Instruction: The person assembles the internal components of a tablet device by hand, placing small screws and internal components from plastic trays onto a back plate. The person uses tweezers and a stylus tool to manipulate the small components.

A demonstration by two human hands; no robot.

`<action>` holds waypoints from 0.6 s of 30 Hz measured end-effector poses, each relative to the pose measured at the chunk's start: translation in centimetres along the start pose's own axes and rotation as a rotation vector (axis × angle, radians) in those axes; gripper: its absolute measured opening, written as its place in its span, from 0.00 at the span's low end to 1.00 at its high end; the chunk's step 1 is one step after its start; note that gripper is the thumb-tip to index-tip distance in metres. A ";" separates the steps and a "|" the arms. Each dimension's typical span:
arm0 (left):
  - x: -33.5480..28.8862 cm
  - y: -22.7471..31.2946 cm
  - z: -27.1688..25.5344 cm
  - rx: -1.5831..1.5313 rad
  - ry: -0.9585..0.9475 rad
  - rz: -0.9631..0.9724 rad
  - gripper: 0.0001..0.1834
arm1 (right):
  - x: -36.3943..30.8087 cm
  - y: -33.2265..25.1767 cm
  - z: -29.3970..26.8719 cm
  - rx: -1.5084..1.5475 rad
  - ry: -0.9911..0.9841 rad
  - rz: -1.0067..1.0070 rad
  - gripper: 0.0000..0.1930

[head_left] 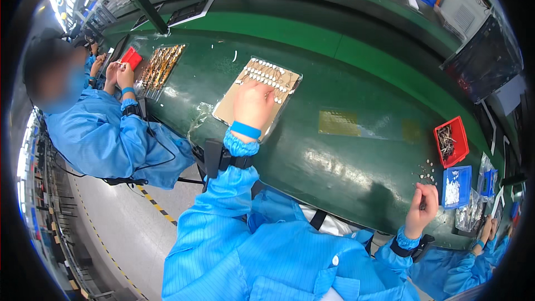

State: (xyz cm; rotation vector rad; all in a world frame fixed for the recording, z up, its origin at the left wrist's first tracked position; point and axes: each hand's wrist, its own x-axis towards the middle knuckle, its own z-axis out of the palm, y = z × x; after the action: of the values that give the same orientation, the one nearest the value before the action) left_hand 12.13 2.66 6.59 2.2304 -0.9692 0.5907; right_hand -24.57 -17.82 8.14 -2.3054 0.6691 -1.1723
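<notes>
My left hand [255,105] is over a tan board [229,103] in a clear sleeve or tray, its fingers curled and their tips partly hidden. Rows of small parts with round white heads and thin dark leads [266,74] lie across the board's far half, next to the fingers. What those fingers grip, if anything, I cannot make out. At the right, my right hand [422,210] is closed above the green table edge, with something dark showing between its curled fingers. Just beyond it lie scattered small white discs [427,171].
A red bin [460,139] holds thin leaded parts, and a blue bin [449,187] holds white pieces. Yellow tape [339,123] sticks to the green table [312,150]. At left a co-worker in blue [120,134] handles something beside a tray of orange-gold parts [160,70].
</notes>
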 end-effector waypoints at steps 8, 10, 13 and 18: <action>3.3 -0.1 3.4 0.091 -0.060 -0.032 0.04 | -1.1 -0.2 -0.2 0.052 0.046 0.062 0.04; 4.2 -0.5 4.5 0.110 -0.085 -0.050 0.05 | -1.1 -0.2 -0.1 0.055 0.053 0.053 0.04; 5.3 -1.1 6.6 0.319 -0.215 -0.054 0.12 | -1.3 -0.2 0.0 0.058 0.056 0.055 0.05; 5.9 0.7 6.7 0.461 -0.360 -0.113 0.09 | -1.4 0.1 -0.2 0.062 0.069 0.050 0.05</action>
State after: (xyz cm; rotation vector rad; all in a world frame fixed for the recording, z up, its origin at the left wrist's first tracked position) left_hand 16.27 -5.22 5.75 2.8552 -0.9378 0.3952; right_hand -25.49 -17.05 7.38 -2.1929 0.7015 -1.2366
